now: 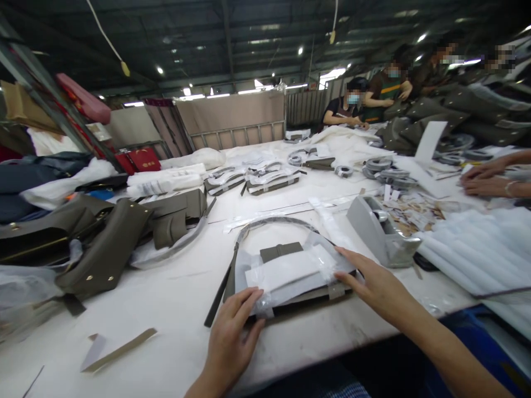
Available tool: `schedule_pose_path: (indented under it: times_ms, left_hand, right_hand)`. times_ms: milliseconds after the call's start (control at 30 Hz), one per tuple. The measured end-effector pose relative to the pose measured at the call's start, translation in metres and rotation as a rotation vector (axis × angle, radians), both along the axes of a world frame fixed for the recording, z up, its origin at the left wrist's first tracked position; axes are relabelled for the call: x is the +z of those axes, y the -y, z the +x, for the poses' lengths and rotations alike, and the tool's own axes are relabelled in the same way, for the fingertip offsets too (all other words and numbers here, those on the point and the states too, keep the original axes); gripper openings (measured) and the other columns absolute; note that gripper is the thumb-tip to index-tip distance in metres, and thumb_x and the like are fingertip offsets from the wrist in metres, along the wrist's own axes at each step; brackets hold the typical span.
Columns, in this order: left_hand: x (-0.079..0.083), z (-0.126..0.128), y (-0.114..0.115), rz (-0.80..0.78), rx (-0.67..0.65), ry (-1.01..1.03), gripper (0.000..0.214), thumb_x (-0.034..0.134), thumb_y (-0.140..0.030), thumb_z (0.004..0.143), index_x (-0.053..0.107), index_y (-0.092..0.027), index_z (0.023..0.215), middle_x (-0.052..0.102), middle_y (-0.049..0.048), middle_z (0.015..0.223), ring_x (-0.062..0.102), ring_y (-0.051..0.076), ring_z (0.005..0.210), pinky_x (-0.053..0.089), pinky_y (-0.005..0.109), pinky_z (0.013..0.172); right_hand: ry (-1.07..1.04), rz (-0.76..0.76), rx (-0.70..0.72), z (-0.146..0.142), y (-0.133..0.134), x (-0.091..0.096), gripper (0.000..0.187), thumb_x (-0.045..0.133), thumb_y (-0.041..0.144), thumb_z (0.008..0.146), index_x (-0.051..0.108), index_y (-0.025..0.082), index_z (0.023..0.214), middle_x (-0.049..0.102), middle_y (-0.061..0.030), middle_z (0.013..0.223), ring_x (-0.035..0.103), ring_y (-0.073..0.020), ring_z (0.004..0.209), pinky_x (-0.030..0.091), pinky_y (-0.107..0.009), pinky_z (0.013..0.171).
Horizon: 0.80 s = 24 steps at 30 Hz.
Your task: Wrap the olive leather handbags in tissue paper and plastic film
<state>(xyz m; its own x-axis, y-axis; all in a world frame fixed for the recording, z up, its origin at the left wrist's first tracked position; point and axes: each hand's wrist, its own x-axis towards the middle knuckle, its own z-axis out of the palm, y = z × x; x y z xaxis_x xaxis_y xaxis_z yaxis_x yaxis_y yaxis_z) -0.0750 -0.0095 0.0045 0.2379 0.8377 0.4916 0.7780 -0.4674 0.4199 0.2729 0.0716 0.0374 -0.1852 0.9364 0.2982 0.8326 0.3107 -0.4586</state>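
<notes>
A dark olive-grey handbag [282, 251] lies on the white table in front of me. White foam sheet [290, 273] covers its front, fixed with clear tape [327, 262]. Its handle [277, 221] arches up behind, wrapped in clear film, and a dark strap [218, 296] sticks out at the left. My left hand [234, 331] grips the near left corner, fingers on the taped foam and thumb at the lower edge. At the right end, my right hand [369, 282] holds the bag's side, its thumb and forefinger against the taped edge.
A grey tape dispenser [373, 232] stands right of the bag, beside stacked white foam sheets [477, 249]. More olive bags [112, 243] crowd the left. Wrapped bags [271, 179] lie farther back. A co-worker's hands [489, 179] are at the right; several people work behind.
</notes>
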Motion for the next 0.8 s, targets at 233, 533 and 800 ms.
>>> schedule_pose_path:
  times_ms: [233,533,800]
  left_hand:
    - [0.031,-0.04,-0.065,-0.306,0.123,0.243,0.048,0.054,-0.056,0.089,0.062,-0.031,0.13,0.06,0.002,0.14,0.053,0.028,0.132,0.039,0.044,0.114]
    - [0.024,-0.012,-0.168,-0.638,0.354,0.64,0.073,0.054,-0.062,0.087,0.045,-0.019,0.145,0.065,0.014,0.129,0.059,0.032,0.123,0.048,0.045,0.102]
    - [0.088,-0.008,-0.122,-0.528,0.367,1.234,0.067,0.066,-0.075,0.066,0.069,-0.022,0.106,0.057,-0.0033,0.063,0.05,0.012,0.054,0.043,0.022,0.048]
  right_hand:
    - [-0.053,-0.256,-0.186,-0.002,0.011,0.016,0.072,0.053,0.06,0.089,0.045,0.02,0.148,0.051,-0.0103,0.148,0.05,-0.0322,0.135,0.041,-0.048,0.112]
    - [-0.225,-0.308,-0.213,-0.003,0.016,0.011,0.072,0.056,0.058,0.087,0.051,0.014,0.144,0.052,-0.0135,0.147,0.048,-0.0301,0.137,0.035,-0.045,0.116]
    - [-0.676,-0.057,-0.072,-0.016,0.013,0.018,0.06,0.061,0.04,0.089,0.046,0.028,0.146,0.054,-0.0073,0.146,0.06,-0.0277,0.123,0.059,-0.04,0.091]
